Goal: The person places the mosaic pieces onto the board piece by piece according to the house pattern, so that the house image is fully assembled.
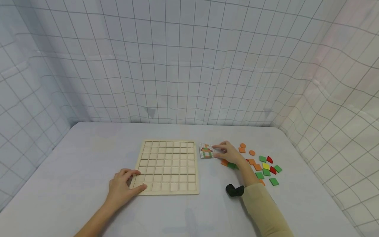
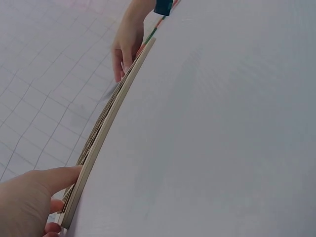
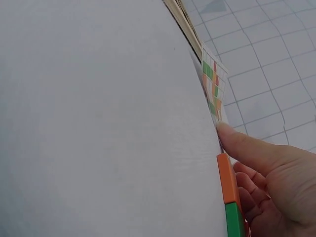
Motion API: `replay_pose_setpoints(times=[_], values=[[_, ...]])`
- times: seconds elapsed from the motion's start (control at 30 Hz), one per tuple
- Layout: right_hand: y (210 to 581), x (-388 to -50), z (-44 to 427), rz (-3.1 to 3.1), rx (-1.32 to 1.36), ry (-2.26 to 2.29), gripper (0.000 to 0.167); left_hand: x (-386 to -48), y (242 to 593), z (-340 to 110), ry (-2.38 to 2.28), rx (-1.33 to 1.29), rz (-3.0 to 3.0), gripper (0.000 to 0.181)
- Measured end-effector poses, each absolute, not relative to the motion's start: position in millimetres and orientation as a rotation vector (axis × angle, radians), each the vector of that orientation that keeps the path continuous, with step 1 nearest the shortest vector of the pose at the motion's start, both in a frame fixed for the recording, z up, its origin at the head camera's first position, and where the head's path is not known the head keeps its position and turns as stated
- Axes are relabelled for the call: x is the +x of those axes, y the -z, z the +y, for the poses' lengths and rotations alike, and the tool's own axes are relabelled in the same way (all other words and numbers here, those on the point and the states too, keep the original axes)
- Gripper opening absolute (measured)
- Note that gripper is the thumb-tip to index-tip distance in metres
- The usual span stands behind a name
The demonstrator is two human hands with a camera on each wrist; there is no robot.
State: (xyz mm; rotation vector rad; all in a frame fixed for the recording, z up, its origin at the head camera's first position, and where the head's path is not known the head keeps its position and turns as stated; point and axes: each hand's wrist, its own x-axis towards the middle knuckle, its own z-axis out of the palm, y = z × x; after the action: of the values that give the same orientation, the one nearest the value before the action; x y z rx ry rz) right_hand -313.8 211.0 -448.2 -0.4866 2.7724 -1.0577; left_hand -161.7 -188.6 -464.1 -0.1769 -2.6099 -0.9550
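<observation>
A square wooden grid board (image 1: 196,193) lies flat in the middle of the table in the head view. My left hand (image 1: 120,188) holds its near left corner, thumb and fingers spread around the corner; in the left wrist view the thumb (image 2: 66,178) lies against the board's edge (image 2: 106,126). Just right of the board is a small pattern card (image 1: 206,154) printed with green, orange and red shapes. My right hand (image 1: 230,154) holds the card's right side between thumb and fingers. In the right wrist view the thumb (image 3: 252,148) touches the card (image 3: 213,79).
Loose green, orange, red and yellow tiles (image 1: 266,166) lie scattered to the right, some partly hidden by my right forearm. A black object (image 1: 234,190) is at the right wrist. White gridded curtains (image 1: 183,65) surround the table (image 1: 97,144).
</observation>
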Motion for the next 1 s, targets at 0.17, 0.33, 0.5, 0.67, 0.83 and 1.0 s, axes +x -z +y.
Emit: replay_pose_setpoints(times=[0.17, 0.33, 0.5, 0.67, 0.83, 1.0], values=[[448.8, -312.3, 212.6, 2.775, -0.494, 1.075, 0.044, -161.5, 464.1, -184.3, 0.957, -0.171, -2.616, 0.045], [450.2, -312.1, 213.5, 2.774, -0.524, 1.075, 0.044, -160.1, 464.3, -182.6, 0.946, -0.169, -2.612, 0.045], [452.3, -314.6, 215.6, 2.756, -0.577, 1.059, 0.047, -159.8, 464.7, -182.0, 0.94, -0.168, -2.616, 0.044], [452.3, -315.9, 216.5, 2.747, -0.617, 1.022, 0.046, -159.6, 464.6, -182.3, 0.938, -0.165, -2.616, 0.045], [449.1, -312.8, 217.1, 2.745, -0.599, 1.02, 0.048, -159.3, 465.9, -182.5, 0.947, -0.175, -2.617, 0.046], [445.7, -309.4, 218.5, 2.736, -0.595, 1.045, 0.049, -160.0, 469.1, -181.9, 0.962, -0.205, -2.599, 0.046]])
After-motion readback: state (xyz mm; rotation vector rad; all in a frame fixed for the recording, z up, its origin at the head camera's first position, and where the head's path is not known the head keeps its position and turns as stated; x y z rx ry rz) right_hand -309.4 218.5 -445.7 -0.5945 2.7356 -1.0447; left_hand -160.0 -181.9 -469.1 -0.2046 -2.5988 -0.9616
